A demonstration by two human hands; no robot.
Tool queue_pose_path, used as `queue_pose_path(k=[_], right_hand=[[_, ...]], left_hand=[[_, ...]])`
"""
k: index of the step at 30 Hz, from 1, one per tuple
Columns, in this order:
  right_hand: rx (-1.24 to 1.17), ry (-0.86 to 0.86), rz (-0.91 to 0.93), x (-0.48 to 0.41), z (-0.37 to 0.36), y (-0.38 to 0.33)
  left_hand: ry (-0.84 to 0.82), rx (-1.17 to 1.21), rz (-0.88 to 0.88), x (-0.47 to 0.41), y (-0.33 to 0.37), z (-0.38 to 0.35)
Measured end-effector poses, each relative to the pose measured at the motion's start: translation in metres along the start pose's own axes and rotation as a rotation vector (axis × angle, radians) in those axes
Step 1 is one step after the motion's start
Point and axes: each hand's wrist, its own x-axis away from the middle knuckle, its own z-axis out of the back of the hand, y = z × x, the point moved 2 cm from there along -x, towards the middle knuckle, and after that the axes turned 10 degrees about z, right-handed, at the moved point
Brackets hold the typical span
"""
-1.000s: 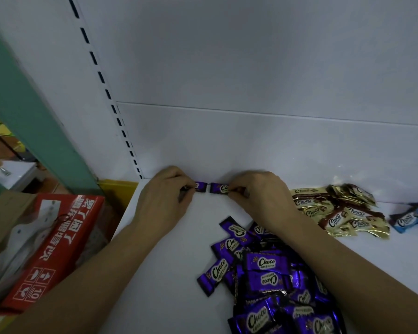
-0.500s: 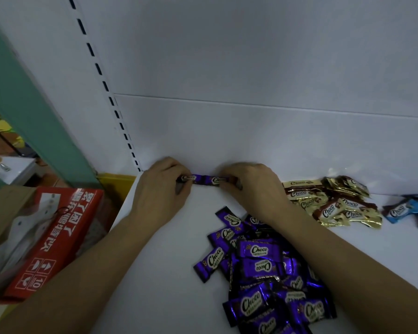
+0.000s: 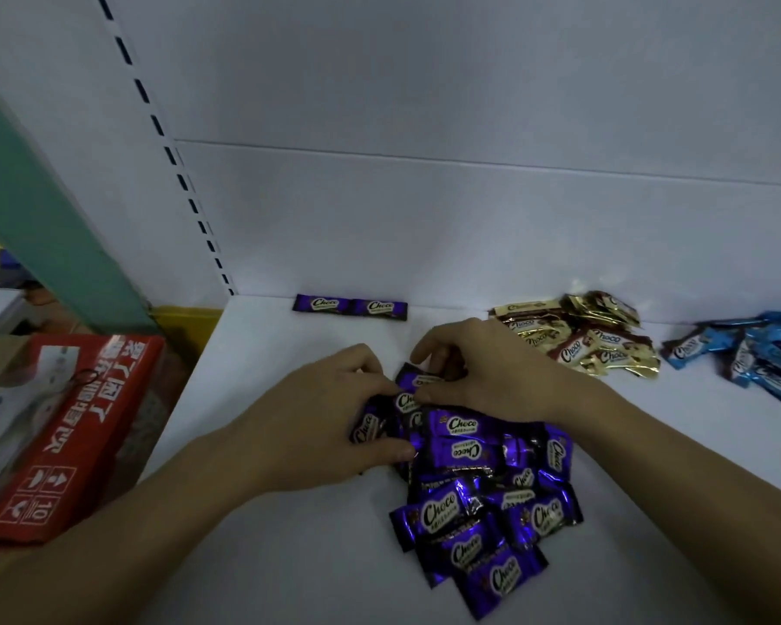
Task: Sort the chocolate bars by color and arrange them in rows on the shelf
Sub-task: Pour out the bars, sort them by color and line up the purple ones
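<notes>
Two purple chocolate bars [image 3: 350, 306] stand end to end against the back wall of the white shelf [image 3: 267, 399]. A heap of purple bars [image 3: 479, 493] lies in the middle of the shelf. My left hand [image 3: 321, 417] grips a purple bar [image 3: 368, 428] at the heap's far left edge, thumb under it. My right hand [image 3: 488, 376] pinches another purple bar [image 3: 418, 381] at the heap's far end. Gold and brown bars [image 3: 582, 336] lie in a pile to the right, blue bars [image 3: 758, 354] further right.
A red cardboard box [image 3: 64, 426] stands left of the shelf, below its edge. A slotted upright [image 3: 172, 160] runs up the back wall at the shelf's left corner. A yellow strip [image 3: 186, 318] and a green panel [image 3: 41, 209] lie beyond the left edge.
Both hands let go of the two purple bars at the back wall and drew back to the purple heap, where each now takes hold of a bar.
</notes>
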Motion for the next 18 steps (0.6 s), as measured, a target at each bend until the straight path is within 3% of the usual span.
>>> queue_pose_path(k=[9,14,18], right_hand=[[-0.001,0.082,-0.002,0.034,-0.009,-0.002],[-0.312,0.313,0.02,0.037,-0.002,-0.005],[-0.368,0.383,-0.023,0.031,0.006,0.004]], left_hand=[[-0.048,0.063,-0.098,0.01,0.002,-0.001],[-0.015,-0.035,-0.091,0.011,-0.01,0.007],[0.03,0.027,-0.102,0.009,-0.01,0.008]])
